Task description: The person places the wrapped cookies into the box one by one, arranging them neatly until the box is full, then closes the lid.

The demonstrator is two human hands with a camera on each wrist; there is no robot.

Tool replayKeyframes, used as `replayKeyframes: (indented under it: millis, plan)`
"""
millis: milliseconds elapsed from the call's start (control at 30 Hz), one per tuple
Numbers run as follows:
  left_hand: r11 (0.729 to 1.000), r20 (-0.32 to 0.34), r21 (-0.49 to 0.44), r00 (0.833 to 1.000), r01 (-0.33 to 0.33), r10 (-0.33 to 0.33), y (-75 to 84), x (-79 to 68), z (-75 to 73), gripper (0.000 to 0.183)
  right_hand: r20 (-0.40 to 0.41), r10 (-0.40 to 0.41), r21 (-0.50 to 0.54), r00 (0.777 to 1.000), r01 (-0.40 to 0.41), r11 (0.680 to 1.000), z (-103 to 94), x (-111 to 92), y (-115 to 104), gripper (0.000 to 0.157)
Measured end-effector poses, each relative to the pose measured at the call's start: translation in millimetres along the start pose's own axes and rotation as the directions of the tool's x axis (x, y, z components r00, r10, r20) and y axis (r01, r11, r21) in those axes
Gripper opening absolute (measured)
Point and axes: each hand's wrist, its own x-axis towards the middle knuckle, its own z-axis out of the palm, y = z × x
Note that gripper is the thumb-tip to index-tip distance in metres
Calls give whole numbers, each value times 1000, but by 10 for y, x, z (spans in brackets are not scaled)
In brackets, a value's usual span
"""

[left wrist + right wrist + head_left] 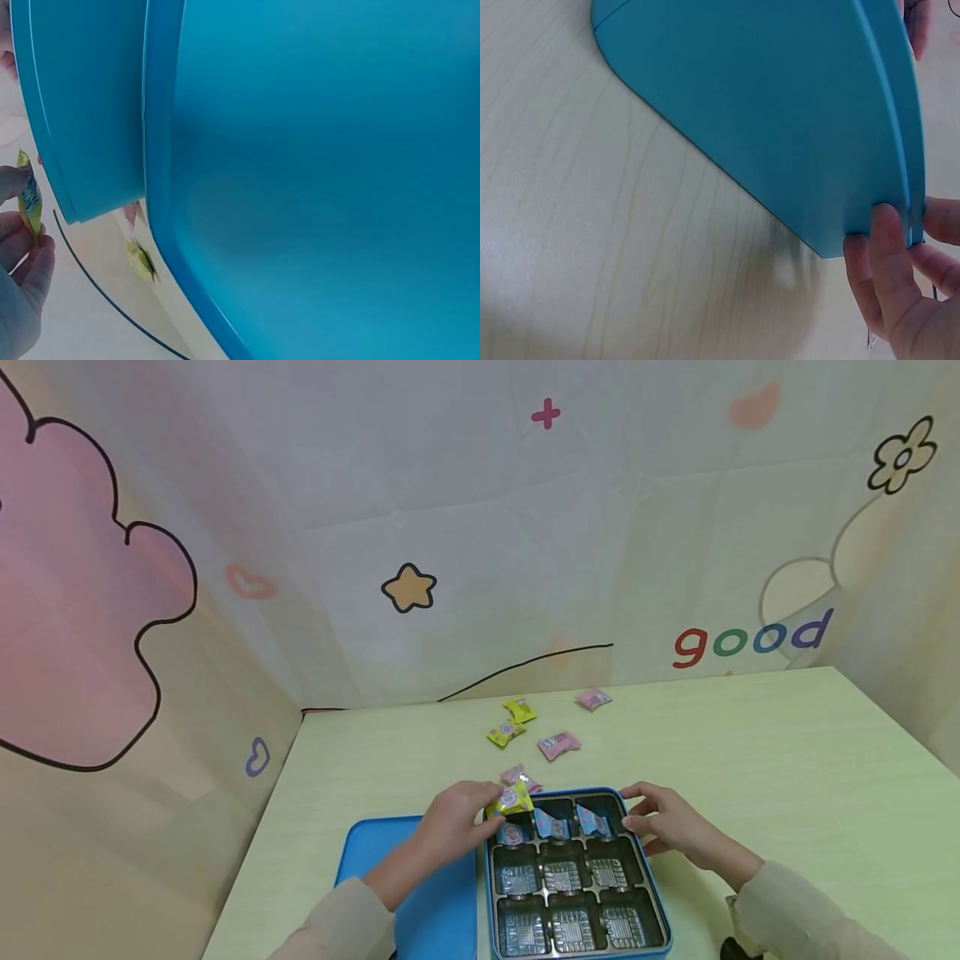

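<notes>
My left hand (461, 818) pinches a yellow wrapped candy (514, 797) just above the far left corner of a blue box (491, 902). The same yellow candy (30, 196) shows between thumb and fingers in the left wrist view. Inside the box sits a dark tray (564, 883) with rows of compartments. Blue wrapped candies (551, 824) lie in its far row, one to a compartment. My right hand (667, 822) holds the box's far right corner, fingertips against the blue side wall (795, 112) and thumb at the rim.
A blue lid (435, 893) lies left of the box, partly under my left forearm. Beyond the box are pink candies (558, 745) and yellow candies (506, 732) on the pale wooden table (787, 777). A printed cloth (480, 527) hangs behind the table.
</notes>
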Motion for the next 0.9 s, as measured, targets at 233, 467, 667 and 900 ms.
replayKeyframes:
  millis: [233, 467, 667, 900]
  plan:
    - [1000, 12, -17, 1000, -13, 13, 31, -62, 12, 39, 5, -2, 6, 1000, 2, 1000, -3, 3, 6, 43]
    - [1000, 18, -26, 1000, -17, 18, 42, -131, 29, 38, 8, -4, 10, 1000, 4, 1000, -2, 4, 5, 43]
    - [999, 11, -36, 999, -32, 32, 46, -215, 62, 39, 7, -4, 9, 1000, 4, 1000, -1, 7, 7, 43]
    - [998, -5, -56, 999, -35, 34, 59, -268, 82, 39, 4, 6, 4, 1000, -6, 1000, -4, 7, 1, 43]
